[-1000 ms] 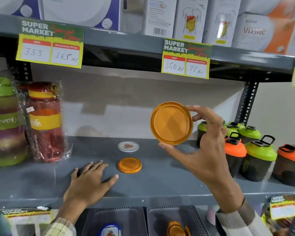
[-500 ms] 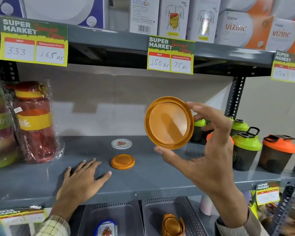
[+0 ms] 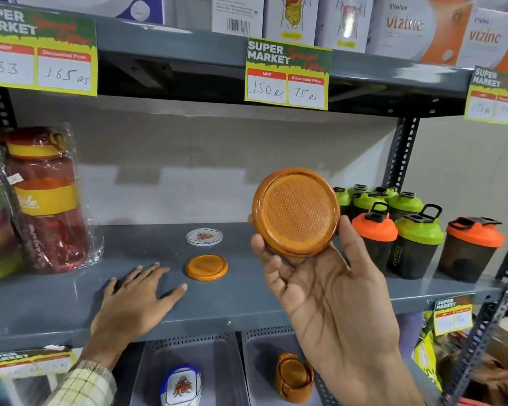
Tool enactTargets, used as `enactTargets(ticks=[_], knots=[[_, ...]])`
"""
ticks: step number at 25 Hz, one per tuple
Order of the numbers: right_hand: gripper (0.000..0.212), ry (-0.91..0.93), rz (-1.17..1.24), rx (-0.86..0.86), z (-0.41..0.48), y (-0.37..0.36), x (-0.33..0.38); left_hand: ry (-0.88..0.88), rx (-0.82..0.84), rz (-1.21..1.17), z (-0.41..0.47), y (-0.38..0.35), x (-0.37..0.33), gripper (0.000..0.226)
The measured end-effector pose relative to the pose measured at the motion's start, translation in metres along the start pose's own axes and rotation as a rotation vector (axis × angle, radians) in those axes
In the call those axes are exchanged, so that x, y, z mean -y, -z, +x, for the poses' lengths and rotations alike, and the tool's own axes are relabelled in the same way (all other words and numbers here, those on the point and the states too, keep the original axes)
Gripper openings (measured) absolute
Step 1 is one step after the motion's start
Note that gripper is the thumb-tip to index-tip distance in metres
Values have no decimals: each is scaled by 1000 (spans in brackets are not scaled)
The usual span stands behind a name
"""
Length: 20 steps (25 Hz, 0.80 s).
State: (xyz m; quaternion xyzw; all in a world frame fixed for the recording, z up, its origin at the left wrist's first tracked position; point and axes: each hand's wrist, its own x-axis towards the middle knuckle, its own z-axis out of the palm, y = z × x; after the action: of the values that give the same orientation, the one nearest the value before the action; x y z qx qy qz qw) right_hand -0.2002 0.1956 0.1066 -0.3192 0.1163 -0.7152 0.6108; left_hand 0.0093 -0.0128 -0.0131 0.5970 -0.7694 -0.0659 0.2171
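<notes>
The right hand [image 3: 332, 291] holds the textured orange disc [image 3: 296, 211] upright in the air in front of the shelf [image 3: 247, 297], palm towards the camera, thumb on its right rim and fingers curled round its left and lower edge. The left hand [image 3: 132, 300] lies flat on the shelf, fingers straight and spread, well apart from that disc; its thumb tip is near a smaller orange disc [image 3: 207, 267], not touching
</notes>
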Motion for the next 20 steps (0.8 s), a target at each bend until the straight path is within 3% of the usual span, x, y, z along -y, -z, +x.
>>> enactTargets(ticks=[3, 11, 17, 20], knots=[[55, 6, -5, -4, -2, -1, -3, 3, 2, 9, 1, 0, 0, 78], [60, 36, -98, -92, -6, 0, -7, -18, -37, 21, 0, -3, 2, 75], [41, 108, -195, -106, -9, 21, -17, -23, -34, 33, 1, -4, 4, 76], [28, 116, -233, -199, -13, 36, -23, -29, -40, 29, 2, -5, 4, 77]])
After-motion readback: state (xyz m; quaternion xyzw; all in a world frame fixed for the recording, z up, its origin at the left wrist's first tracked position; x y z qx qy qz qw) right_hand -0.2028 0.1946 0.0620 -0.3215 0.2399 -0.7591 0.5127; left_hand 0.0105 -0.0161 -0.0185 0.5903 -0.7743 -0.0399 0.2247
